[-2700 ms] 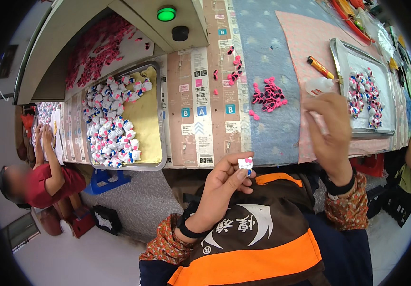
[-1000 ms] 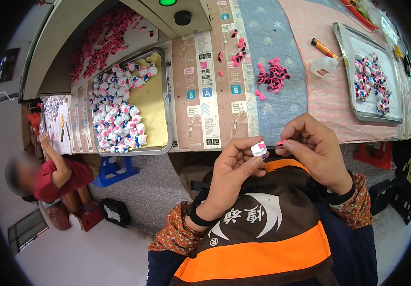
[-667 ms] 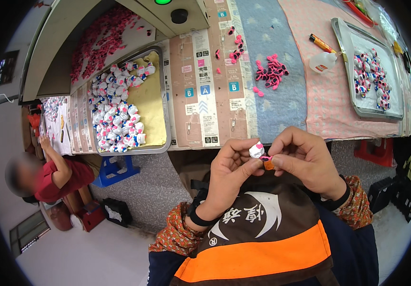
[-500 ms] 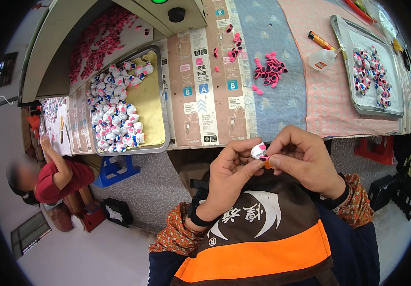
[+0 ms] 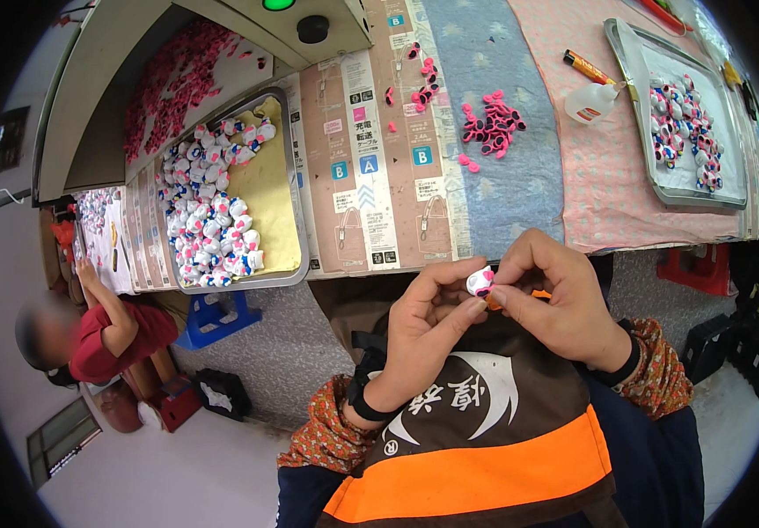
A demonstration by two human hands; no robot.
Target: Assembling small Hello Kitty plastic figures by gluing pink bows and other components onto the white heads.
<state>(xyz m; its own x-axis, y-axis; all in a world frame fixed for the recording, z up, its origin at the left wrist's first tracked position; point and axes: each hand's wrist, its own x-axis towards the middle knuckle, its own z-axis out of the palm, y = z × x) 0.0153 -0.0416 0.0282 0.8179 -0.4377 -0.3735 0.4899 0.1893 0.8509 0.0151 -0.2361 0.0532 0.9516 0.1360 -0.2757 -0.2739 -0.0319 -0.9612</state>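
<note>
Two bare hands meet just below the near edge of a long work table, pinching one small white figurine between them. The left hand is curled nearly closed, its thumb and forefinger gripping the figurine from below and from the side. The right hand is also bent tight, its fingertips pressing on the same piece from the right, with a speck of orange showing just beneath it. The figurine is held over the person's lap, above a dark apron with an orange band, and clear of the table.

On the table, up and to the left of the hands, a metal tray lined in yellow holds a heap of white, pink and blue figurines. Straight above the hands, a scatter of small pink parts lies on a blue cloth. Farther right along the table, a second metal tray carries more finished figurines, with a small clear bottle and an orange marker just beside its left rim.

Well to the left of the table's near edge, another person in a red shirt sits working at a lower surface.
</note>
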